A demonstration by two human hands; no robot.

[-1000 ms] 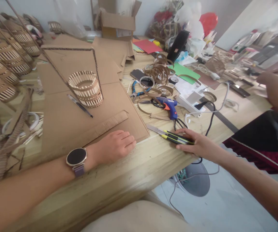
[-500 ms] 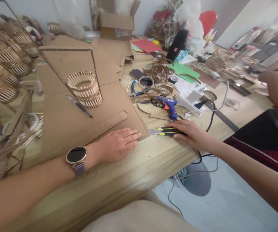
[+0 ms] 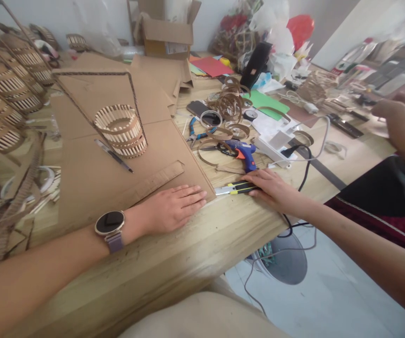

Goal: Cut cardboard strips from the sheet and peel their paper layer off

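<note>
My left hand (image 3: pixel 175 209), a watch on its wrist, lies flat with fingers stretched over the near edge of a cardboard sheet (image 3: pixel 86 183). It rests beside a narrow cardboard strip (image 3: pixel 160 178). My right hand (image 3: pixel 271 188) has its thumb and fingers around the rear end of a yellow-and-black utility knife (image 3: pixel 236 188), which lies low at the table with its blade toward the sheet's corner. On the cardboard stands a small round basket (image 3: pixel 120 131) of wooden slats with a tall angular handle. A pen (image 3: pixel 114 156) lies next to it.
A blue glue gun (image 3: pixel 246 154), pliers (image 3: pixel 197 131), curled cardboard strips (image 3: pixel 232 105) and a white power strip (image 3: pixel 275 151) lie beyond my right hand. More slatted baskets (image 3: pixel 3 84) stand at left. Another person's hand (image 3: pixel 396 122) is at right. A bin (image 3: pixel 287 263) sits below the table edge.
The view has shifted slightly. My right hand and the utility knife have moved a little to the left; my left hand stays flat on the cardboard.
</note>
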